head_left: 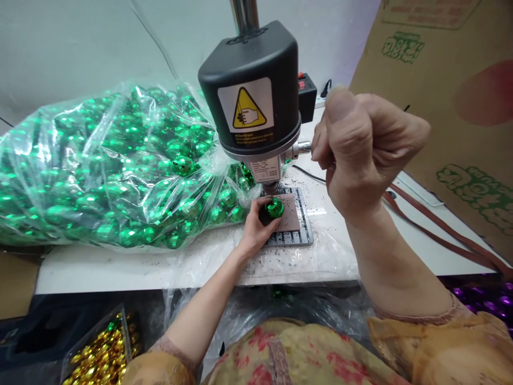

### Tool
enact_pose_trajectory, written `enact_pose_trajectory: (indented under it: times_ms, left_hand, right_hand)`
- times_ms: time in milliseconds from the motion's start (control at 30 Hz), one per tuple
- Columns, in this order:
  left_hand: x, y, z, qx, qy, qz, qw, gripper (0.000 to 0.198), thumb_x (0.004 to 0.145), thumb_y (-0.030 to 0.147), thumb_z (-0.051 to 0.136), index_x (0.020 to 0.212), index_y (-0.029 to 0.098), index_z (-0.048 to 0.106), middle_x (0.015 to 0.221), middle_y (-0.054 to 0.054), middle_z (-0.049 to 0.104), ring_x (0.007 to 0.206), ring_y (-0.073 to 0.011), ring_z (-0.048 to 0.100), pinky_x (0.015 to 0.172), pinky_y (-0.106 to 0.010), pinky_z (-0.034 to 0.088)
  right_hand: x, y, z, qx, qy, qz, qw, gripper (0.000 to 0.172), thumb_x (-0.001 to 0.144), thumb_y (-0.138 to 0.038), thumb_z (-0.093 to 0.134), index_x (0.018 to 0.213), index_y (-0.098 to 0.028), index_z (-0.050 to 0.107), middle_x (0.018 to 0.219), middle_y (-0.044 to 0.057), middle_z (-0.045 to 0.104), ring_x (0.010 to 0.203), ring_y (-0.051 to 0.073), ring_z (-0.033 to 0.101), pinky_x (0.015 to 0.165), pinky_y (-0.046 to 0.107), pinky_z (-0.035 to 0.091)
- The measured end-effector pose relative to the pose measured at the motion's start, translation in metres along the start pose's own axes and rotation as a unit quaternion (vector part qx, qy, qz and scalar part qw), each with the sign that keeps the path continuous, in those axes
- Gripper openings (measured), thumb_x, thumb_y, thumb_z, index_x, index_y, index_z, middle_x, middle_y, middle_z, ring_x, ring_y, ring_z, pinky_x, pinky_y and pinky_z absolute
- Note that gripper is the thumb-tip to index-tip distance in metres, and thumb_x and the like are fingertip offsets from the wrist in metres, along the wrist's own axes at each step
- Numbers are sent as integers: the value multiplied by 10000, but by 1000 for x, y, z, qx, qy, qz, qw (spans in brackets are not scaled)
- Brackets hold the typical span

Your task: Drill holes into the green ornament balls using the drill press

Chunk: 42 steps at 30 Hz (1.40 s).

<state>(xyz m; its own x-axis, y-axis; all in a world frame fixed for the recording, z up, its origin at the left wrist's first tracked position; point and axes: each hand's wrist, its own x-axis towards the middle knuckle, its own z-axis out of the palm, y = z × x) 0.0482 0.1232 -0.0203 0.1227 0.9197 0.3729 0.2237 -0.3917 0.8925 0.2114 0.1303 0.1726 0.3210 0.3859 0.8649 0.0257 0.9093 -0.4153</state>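
Observation:
A shiny green faceted ball (274, 207) sits on a pinkish pad (292, 214) under the head of a black bench drill press (252, 91). My left hand (258, 224) grips the ball from the left, thumb and fingers curved round it. To the right of the machine, my right hand (360, 144) is closed in a fist around the end of the press's metal lever (303, 147); the lever's grip is hidden in the fingers. Dark specks are scattered over the slotted metal base (306, 238) beneath the pad.
A large clear plastic bag (120, 176) of green faceted balls fills the left of the white table (100, 270). A cardboard box (452, 80) and brown strap (441, 224) stand right. Below left is a bin of gold balls (102, 353); purple shiny pieces (487, 299) lie lower right.

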Motion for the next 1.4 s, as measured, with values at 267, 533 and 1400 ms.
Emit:
enact_pose_trajectory:
  times_ms: [267, 533, 1400]
  left_hand:
    - [-2, 8, 3, -24, 25, -42, 999, 515, 786, 391, 837, 1193, 229, 566, 1183, -65, 672, 1124, -225, 661, 1011, -390, 529]
    - [-2, 5, 3, -24, 18, -48, 998, 532, 773, 414, 847, 1191, 221, 581, 1199, -75, 686, 1159, -242, 665, 1038, -399, 526]
    - [-2, 5, 5, -27, 27, -36, 999, 522, 773, 423, 847, 1175, 217, 587, 1173, -69, 689, 1133, -231, 668, 1017, -382, 525]
  right_hand:
    - [-1, -1, 0, 15, -1, 4, 1000, 441, 929, -204, 604, 518, -195, 445, 483, -60, 416, 431, 44, 369, 455, 262, 308]
    - [-17, 10, -4, -22, 16, -67, 997, 538, 932, -284, 597, 464, -187, 350, 425, -46, 314, 385, 66, 351, 432, 313, 214]
    - [-36, 31, -12, -2, 3, -215, 977, 473, 917, -120, 540, 542, -194, 259, 436, -76, 323, 353, 30, 316, 391, 237, 274]
